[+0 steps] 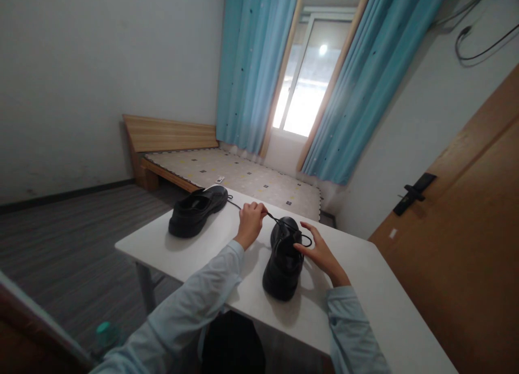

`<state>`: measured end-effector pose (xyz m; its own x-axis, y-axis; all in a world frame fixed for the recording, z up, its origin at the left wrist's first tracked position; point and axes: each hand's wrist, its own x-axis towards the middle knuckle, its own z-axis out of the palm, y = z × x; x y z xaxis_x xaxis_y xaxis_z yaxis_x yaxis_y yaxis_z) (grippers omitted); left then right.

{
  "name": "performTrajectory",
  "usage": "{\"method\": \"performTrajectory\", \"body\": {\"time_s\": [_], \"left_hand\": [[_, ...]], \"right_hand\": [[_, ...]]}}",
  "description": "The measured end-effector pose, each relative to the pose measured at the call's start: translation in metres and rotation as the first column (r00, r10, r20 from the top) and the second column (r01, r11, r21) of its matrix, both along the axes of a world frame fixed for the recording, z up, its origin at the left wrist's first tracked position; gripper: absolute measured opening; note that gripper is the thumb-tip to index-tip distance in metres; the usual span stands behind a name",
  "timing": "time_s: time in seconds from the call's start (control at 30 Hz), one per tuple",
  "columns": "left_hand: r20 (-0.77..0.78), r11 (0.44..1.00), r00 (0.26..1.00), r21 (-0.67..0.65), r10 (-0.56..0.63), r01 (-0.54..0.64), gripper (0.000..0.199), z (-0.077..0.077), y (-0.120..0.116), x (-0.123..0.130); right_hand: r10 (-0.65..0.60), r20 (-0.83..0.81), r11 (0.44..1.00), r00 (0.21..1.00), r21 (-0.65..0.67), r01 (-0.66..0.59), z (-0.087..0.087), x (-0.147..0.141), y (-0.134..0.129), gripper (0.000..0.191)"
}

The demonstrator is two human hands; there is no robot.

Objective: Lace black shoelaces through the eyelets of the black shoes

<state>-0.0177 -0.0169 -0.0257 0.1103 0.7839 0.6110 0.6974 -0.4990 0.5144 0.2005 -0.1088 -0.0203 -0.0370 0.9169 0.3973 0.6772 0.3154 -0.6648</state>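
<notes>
With lace [271, 216] pinched in left hand [251, 221], apply even tension away from shoe [279, 276] at middle of table [377, 276]. With right hand [322, 252] loosely spread at shoe's right, brace lightly against tilting; cannot confirm contact with loop [311, 240].

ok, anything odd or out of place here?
Slightly: the shoes are on the table, where footwear seems odd, and a cable hangs in a loose loop at upper right. No spill or damage visible.
</notes>
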Motion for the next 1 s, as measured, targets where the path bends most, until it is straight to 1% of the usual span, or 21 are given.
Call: {"method": "performTrajectory", "body": {"time_s": [0.07,0.1,0.13,0.2,0.3,0.43,0.5,0.53,0.57,0.6,0.63,0.7,0.73,0.77,0.8,0.87,0.93,1.0], "left_hand": [[0.022,0.999,0.999,0.017,0.045,-0.045,0.006,0.000,0.001,0.000],[0.047,0.999,0.998,0.019,0.048,-0.049,0.006,0.000,0.001,0.001],[0.081,0.999,0.996,0.018,0.035,-0.036,0.005,0.000,0.002,0.001],[0.171,0.999,0.985,0.018,-0.029,0.026,0.006,0.001,0.003,0.001],[0.303,0.994,0.946,0.031,-0.111,0.107,0.010,0.004,0.004,0.001],[0.431,0.993,0.895,0.032,-0.114,0.111,0.010,0.006,0.004,-0.001],[0.512,0.991,0.851,0.013,-0.119,0.131,0.008,0.006,0.005,-0.001],[0.566,0.986,0.814,-0.005,-0.133,0.164,0.006,0.006,0.006,-0.001],[0.631,0.976,0.760,-0.027,-0.152,0.218,0.004,0.005,0.006,0.000],[0.706,0.956,0.687,-0.047,-0.174,0.290,0.003,0.005,0.006,0.001],[0.779,0.925,0.597,-0.058,-0.193,0.376,0.004,0.005,0.006,0.003],[0.892,0.844,0.402,-0.046,-0.206,0.534,0.007,0.006,0.005,0.005],[0.926,0.806,0.318,-0.026,-0.203,0.591,0.009,0.006,0.004,0.006],[0.947,0.775,0.251,-0.005,-0.198,0.632,0.011,0.008,0.002,0.007],[0.961,0.750,0.199,0.014,-0.194,0.662,0.012,0.009,0.001,0.008],[0.975,0.715,0.123,0.050,-0.188,0.697,0.016,0.011,-0.001,0.007],[0.980,0.692,0.069,0.081,-0.187,0.718,0.020,0.012,-0.003,0.006],[0.982,0.682,0.035,0.103,-0.185,0.724,0.023,0.013,-0.003,0.004]], "right_hand": [[-0.003,0.001,1.000,1.000,-0.011,0.003,0.001,0.000,0.000,0.069],[-0.005,0.001,1.000,1.000,-0.015,0.005,0.001,0.000,-0.001,0.069],[-0.006,0.000,1.000,1.000,-0.017,0.006,0.001,0.000,-0.001,0.069],[-0.008,-0.003,1.000,1.000,-0.013,0.008,0.000,0.000,-0.001,0.068],[-0.008,-0.001,1.000,1.000,-0.004,0.008,-0.001,0.001,0.000,0.068],[-0.009,0.011,1.000,1.000,-0.003,0.009,-0.002,0.002,0.001,0.068],[-0.006,0.010,1.000,1.000,0.004,0.006,-0.003,0.003,0.001,0.068],[-0.005,0.008,1.000,1.000,0.008,0.005,-0.003,0.003,0.001,0.068],[-0.004,0.006,1.000,1.000,0.010,0.004,-0.003,0.003,0.001,0.067],[-0.005,0.003,1.000,1.000,0.010,0.005,-0.004,0.003,0.001,0.067],[-0.005,0.002,1.000,1.000,0.008,0.005,-0.004,0.003,0.001,0.067],[-0.001,0.002,1.000,1.000,0.001,0.001,-0.004,0.004,0.001,0.067],[0.002,0.004,1.000,1.000,-0.003,-0.002,-0.004,0.004,0.001,0.067],[0.004,0.004,1.000,1.000,-0.004,-0.004,-0.005,0.004,0.001,0.067],[0.006,0.004,1.000,1.000,-0.003,-0.006,-0.005,0.005,0.001,0.067],[0.009,-0.001,1.000,1.000,0.006,-0.009,-0.007,0.005,0.001,0.066],[0.014,-0.007,1.000,1.000,0.013,-0.014,-0.008,0.006,0.002,0.066],[0.017,-0.012,1.000,1.000,0.012,-0.017,-0.008,0.006,0.002,0.066]]}}
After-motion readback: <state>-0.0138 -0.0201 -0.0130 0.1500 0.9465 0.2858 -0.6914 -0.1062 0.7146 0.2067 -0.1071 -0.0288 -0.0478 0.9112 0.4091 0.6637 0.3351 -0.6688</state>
